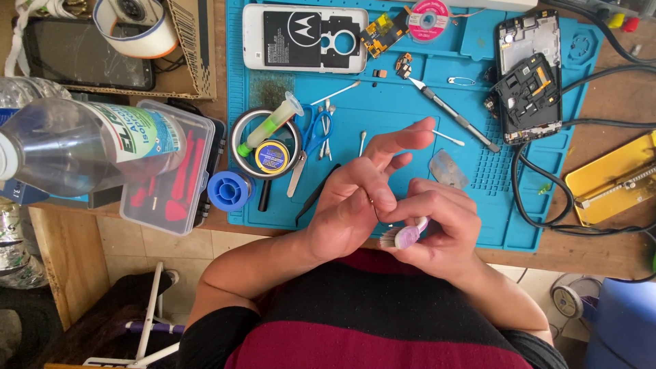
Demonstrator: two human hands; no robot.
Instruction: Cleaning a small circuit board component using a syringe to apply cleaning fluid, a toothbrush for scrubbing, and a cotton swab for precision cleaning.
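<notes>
Toothbrush [404,236], one, lilac-handled with pale bristles, sits in the right hand [437,229], whose fingers curl closed around it near the front edge of the blue work mat [478,225]; the left hand [359,198] lies against the right, its fingers half spread and pointing away, pinching something too small to tell; farther out on the mat lie one pair of blue-handled scissors [316,133], one syringe [275,121] across a ring, one scalpel [454,114] and several cotton swabs; farthest off rest one white phone back [304,37] and two opened black phone bodies [527,82]; a clear bottle [82,143] stands left
</notes>
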